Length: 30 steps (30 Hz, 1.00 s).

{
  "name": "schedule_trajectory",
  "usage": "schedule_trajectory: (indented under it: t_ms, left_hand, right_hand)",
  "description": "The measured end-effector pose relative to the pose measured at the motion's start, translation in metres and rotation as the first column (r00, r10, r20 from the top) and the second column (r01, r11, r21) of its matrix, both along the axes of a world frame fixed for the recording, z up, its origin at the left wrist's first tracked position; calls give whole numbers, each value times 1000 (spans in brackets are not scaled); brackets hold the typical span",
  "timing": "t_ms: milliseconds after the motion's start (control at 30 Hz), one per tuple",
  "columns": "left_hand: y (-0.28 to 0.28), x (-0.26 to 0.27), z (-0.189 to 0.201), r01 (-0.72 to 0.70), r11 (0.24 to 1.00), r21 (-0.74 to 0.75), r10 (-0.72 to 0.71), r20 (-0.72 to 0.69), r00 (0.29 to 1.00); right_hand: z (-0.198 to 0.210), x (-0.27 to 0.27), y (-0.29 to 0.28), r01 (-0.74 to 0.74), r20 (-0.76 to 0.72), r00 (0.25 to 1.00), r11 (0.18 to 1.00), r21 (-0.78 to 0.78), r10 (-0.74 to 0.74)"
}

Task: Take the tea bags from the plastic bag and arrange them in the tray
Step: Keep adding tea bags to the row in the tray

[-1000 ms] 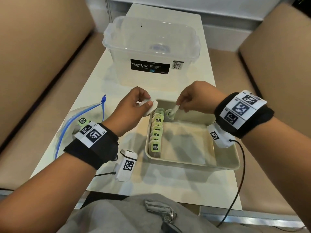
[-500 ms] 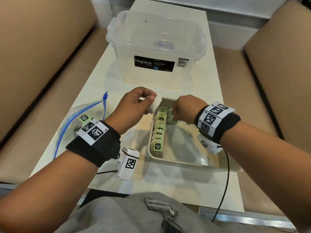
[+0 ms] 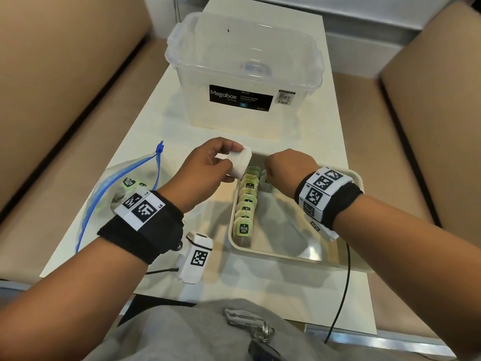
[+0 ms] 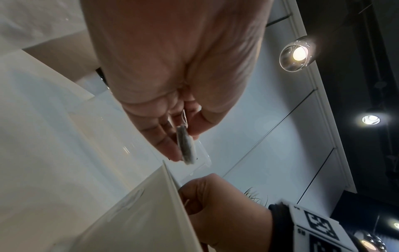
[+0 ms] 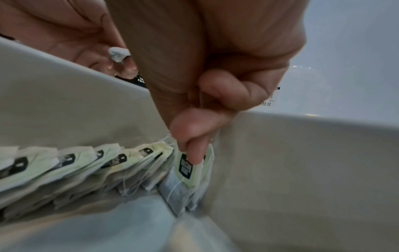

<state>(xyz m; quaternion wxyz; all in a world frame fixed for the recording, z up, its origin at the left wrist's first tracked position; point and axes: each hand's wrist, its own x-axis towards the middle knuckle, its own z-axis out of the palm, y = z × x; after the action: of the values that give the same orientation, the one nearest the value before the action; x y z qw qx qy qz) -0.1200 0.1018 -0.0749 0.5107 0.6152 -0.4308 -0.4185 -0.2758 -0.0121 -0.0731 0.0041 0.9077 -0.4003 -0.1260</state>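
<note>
The right hand (image 5: 215, 81) pinches a tea bag (image 5: 190, 170) by its green tag, fingers (image 5: 192, 150) narrow, standing it in the tray (image 3: 299, 259) at the far end of the row of tea bags (image 3: 247, 201), near the tray's 11 o'clock corner; the left hand (image 3: 208, 168) holds a second white tea bag (image 3: 240, 162) pinched between thumb and fingers, just beyond the tray's rim at 10 o'clock; the plastic bag (image 3: 104, 201) lies on the counter (image 3: 338, 126) at 9 o'clock, a few bags inside.

Risk, as I judge it: the leaning row could topple like dominoes if the new bag is let go unsupported; trailing strings may snag and drag a neighbour out.

The right wrist view alone shows the pinch on the tag and the lean of the row; the head view hides both behind the knuckles, yet alone shows the plastic bag and the clear storage box (image 3: 244, 74) at 12 o'clock; the left wrist view shows the held bag edge-on.
</note>
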Motion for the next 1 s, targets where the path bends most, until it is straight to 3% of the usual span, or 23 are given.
schedule_trajectory:
  t_ms: [100, 200, 400, 633, 833, 1000]
  left_hand:
    - [2, 0, 0, 19, 1000, -23, -20, -11, 1000]
    - [3, -1, 2, 15, 999, -33, -17, -36, 999]
    - [-2, -5, 9, -10, 1000, 29, 13, -119, 993]
    - [-2, -8, 10, 8, 1000, 29, -1, -237, 972]
    - [0, -6, 7, 43, 998, 51, -29, -252, 967]
    - [1, 2, -3, -21, 993, 115, 33, -104, 994]
  right_hand:
    - [7, -2, -1, 2, 41, 999, 1000, 4, -2]
    - [20, -5, -3, -44, 200, 979, 999, -15, 46]
    - [50, -7, 2, -208, 574, 808, 976, 63, 135]
    - [53, -6, 12, -319, 697, 677, 948, -11, 236]
    - [61, -7, 15, -356, 636, 728, 934, 35, 254]
    - [75, -15, 2, -245, 469, 867, 963, 112, 166]
